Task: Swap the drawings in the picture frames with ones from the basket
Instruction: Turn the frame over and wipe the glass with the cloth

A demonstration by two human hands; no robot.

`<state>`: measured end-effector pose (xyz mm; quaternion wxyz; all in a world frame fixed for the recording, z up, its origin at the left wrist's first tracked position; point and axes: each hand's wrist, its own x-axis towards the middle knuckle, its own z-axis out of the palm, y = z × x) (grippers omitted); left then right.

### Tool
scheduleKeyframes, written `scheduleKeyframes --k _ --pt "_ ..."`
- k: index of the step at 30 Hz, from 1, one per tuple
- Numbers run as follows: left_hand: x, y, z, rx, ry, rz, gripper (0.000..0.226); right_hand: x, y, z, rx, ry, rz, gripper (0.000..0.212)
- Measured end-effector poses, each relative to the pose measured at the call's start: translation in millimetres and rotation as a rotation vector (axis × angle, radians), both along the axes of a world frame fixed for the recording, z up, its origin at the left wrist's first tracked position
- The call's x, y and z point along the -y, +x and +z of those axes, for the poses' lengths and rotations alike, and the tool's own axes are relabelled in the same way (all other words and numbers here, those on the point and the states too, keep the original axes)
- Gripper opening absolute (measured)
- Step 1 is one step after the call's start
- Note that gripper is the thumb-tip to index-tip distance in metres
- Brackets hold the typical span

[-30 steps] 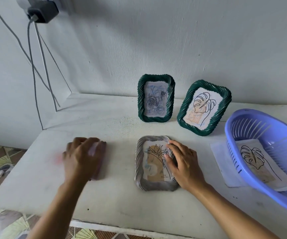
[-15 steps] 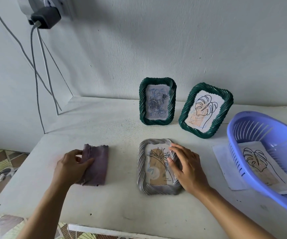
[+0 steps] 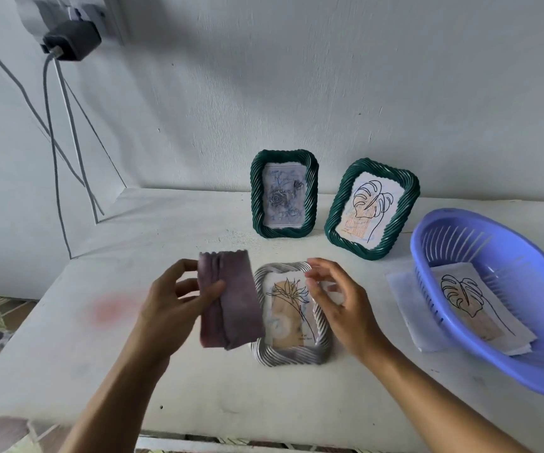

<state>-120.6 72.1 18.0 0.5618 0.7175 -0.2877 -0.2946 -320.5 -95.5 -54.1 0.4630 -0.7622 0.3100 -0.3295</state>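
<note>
A white worktop (image 3: 133, 371) stood against a pale wall. At its right end sat a lilac plastic basket (image 3: 525, 263) holding a leaf drawing (image 3: 463, 295), with a loose sheet (image 3: 401, 289) partly under it. Two green twisted frames stood near the wall, the left one (image 3: 257, 197) upright with a bluish rose drawing, the right one (image 3: 367, 251) tilted with a leaf drawing. A grey frame (image 3: 290, 356) lay flat in front, its flower drawing (image 3: 292, 308) facing up. The left hand (image 3: 169, 308) held a folded purple cloth (image 3: 228, 302) above the frame's left edge, its grip pinching the cloth between thumb and fingers. The right hand (image 3: 342, 305) hovered over the frame's right edge, its grip loosely spread and holding nothing.
</note>
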Motion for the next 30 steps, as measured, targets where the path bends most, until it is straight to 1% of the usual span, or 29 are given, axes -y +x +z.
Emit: scheduleKeyframes --k 3,5,7,9,12,15,16,17,19,20,23,25,28,30 --pt "13.5 -20.1 2.2 -0.071 -0.054 -0.085 0.021 -12.0 5.9 26.4 0.068 0.188 0.096 0.031" --pt "22.0 -30.7 1.2 -0.081 -0.085 -0.129 0.023 -20.1 7.3 38.5 0.121 0.313 0.151 0.036" --pt "30.2 -39.4 -1.6 -0.051 -0.113 -0.152 0.021 -26.1 6.8 44.9 0.172 0.430 0.180 0.042" --pt "37.2 -44.4 -6.0 0.022 -0.125 -0.142 0.015 -26.7 6.8 45.7 0.193 0.439 0.152 0.046" --pt "42.8 -42.3 -16.0 0.157 -0.078 -0.137 0.010 -14.3 5.4 38.4 0.160 0.339 0.088 0.047" --pt "39.7 -27.3 -32.5 0.251 0.057 -0.159 0.010 5.9 4.1 25.4 0.013 0.228 0.092 0.046" --pt "36.8 -20.3 -41.1 0.343 0.110 -0.176 0.013 11.8 4.3 21.0 -0.045 0.179 0.105 0.045" --pt "33.3 -13.1 -51.0 0.489 0.157 -0.196 0.019 17.0 4.8 15.1 -0.104 0.116 0.115 0.045" --pt "26.2 -3.3 -70.1 0.773 0.218 -0.270 0.040 23.0 6.6 4.0 -0.217 -0.041 0.135 0.044" --pt "23.1 -0.8 -78.8 0.842 0.243 -0.309 0.049 24.3 8.3 -1.7 -0.272 -0.144 0.134 0.044" --pt "18.9 -2.3 -94.2 0.865 0.349 -0.431 0.068 19.9 15.9 -14.1 -0.440 -0.457 0.074 0.047" --pt "18.1 -6.9 -99.3 0.947 0.412 -0.509 0.069 13.6 20.1 -18.7 -0.520 -0.617 0.014 0.047" --pt "16.4 -10.6 -104.0 1.071 0.473 -0.545 0.066 6.1 20.8 -26.6 -0.557 -0.681 0.007 0.037" --pt "15.9 -11.4 -105.1 1.101 0.486 -0.522 0.065 4.0 17.7 -32.7 -0.567 -0.691 0.060 0.040"
